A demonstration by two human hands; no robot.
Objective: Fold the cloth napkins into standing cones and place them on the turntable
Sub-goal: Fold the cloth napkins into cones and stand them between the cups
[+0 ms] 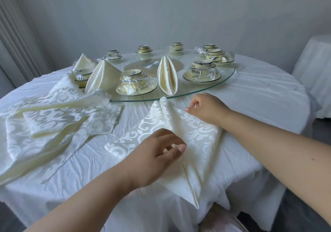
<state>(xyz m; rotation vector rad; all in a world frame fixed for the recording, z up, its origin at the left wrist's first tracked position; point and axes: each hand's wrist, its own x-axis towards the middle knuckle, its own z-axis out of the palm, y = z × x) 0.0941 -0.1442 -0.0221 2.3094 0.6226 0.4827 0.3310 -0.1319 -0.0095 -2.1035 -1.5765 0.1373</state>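
Note:
A cream damask napkin [195, 133] lies partly folded on the table in front of me, one pointed corner hanging over the near edge. My left hand [157, 153] rests on its middle with fingers loosely curled, holding nothing. My right hand [206, 108] hovers at the napkin's far right edge, fingertips close to the cloth. Three folded napkins stand on the glass turntable [225, 80]: a narrow one [167, 77] near the front, a wide cone [103, 75] at the left, and another cone [85, 62] behind it.
Several loose unfolded napkins [59, 118] are piled at the left of the white-clothed round table [259, 106]. Cup, bowl and saucer sets [137, 84] ring the turntable. A second covered table [315, 70] stands at the right.

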